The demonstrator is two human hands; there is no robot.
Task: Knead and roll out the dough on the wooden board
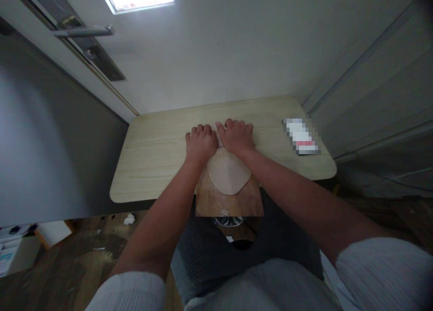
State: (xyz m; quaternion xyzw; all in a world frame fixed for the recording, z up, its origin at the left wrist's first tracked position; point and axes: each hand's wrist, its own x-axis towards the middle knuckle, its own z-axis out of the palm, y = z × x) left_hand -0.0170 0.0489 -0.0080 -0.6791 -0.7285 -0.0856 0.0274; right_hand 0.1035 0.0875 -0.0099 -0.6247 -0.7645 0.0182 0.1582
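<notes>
A flat, pale sheet of dough (229, 172) with a rounded near edge lies on a wooden board (230, 206). The board juts out past the near edge of the table. Over the far part of the dough, my left hand (202, 142) is closed with its fingers curled down. My right hand (237, 136) lies close beside it, also closed, its thumb pointing toward the left hand. A small pale patch shows between the two hands. Whatever lies beneath the palms is hidden, so I cannot make out what they grip.
A blurred-out phone-like object (302, 137) rests on the right of the light wood table (149, 153). Behind stands a white door with a metal handle (84, 32). Below the board is a round metal container (230, 221). Boxes (25, 252) sit on the floor at left.
</notes>
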